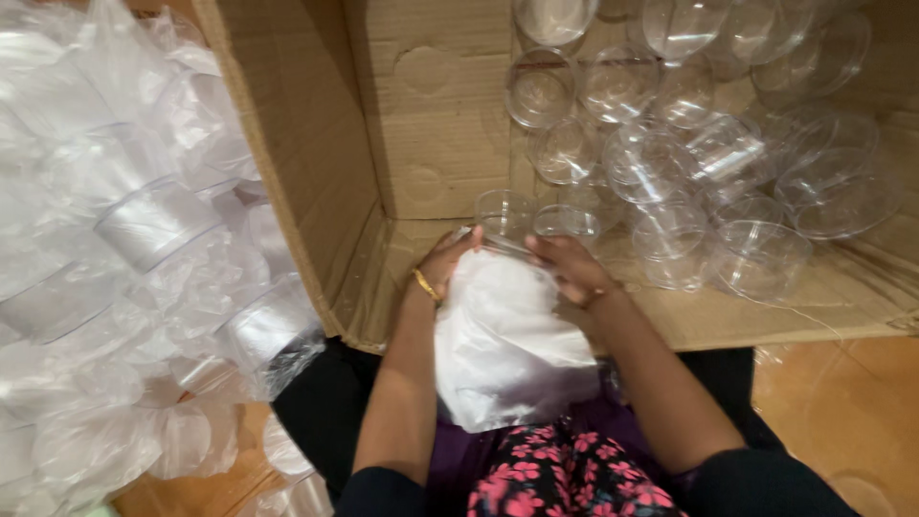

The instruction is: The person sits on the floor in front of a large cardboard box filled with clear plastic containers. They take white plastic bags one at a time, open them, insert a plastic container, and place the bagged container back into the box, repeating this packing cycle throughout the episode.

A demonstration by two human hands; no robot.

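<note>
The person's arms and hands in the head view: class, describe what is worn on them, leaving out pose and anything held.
Both forearms are bare. The left hand has a gold bangle at the wrist. The right hand has a thin dark band at its wrist. Dark sleeves cover the upper arms near the bottom edge. No gloves or rings can be made out.

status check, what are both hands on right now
Left hand and right hand both gripping white plastic bag. Bag at cardboard box edge. Clear cups piled inside, nothing blocking.
</note>
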